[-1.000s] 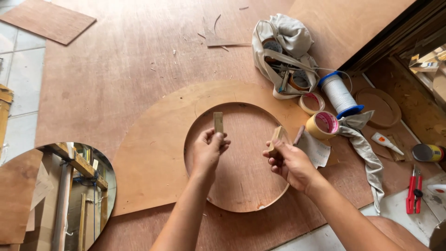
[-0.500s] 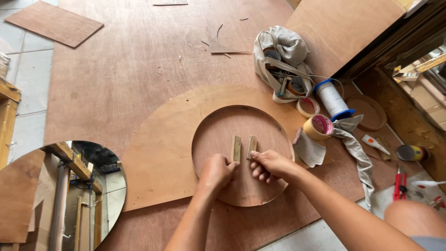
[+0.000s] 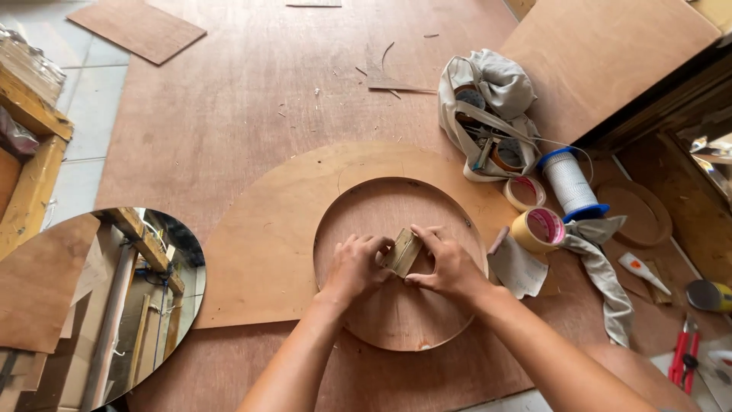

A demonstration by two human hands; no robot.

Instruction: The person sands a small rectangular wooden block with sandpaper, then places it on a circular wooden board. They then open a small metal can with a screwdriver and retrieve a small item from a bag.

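Plywood sheeting (image 3: 229, 114) covered the floor, and pale floor tiles (image 3: 84, 99) were exposed along its left edge. On the sheeting a lighter, arch-shaped plywood panel (image 3: 267, 252) was laid flat; a large circular opening was cut through it, so that the darker sheet (image 3: 396, 313) beneath was seen as a disc inside the ring.

Within that opening, near its centre, a small stack of thin wooden strips (image 3: 402, 252) was held, tilted slightly to the right. The left hand (image 3: 357, 267) was placed against the stack's left side, and the right hand (image 3: 446, 263) against its right side. The fingers of both hands were closed on the strips, which were pinched together between them. Both forearms were extended from the lower edge of the view.

A round mirror (image 3: 99, 305) was laid at the lower left, and timber framing was reflected in it. A rectangular plywood offcut (image 3: 137, 27) was seen at the upper left.

To the right of the panel, a grey cloth bag (image 3: 488, 99) with rolls inside was set down. Just beside it stood a spool of white cord (image 3: 570, 183) with blue flanges, and two rolls of tape (image 3: 537, 229) were laid near the ring's right edge. A grey rag (image 3: 602, 267) was draped nearby, and red-handled pliers (image 3: 682, 355) were placed at the far lower right.
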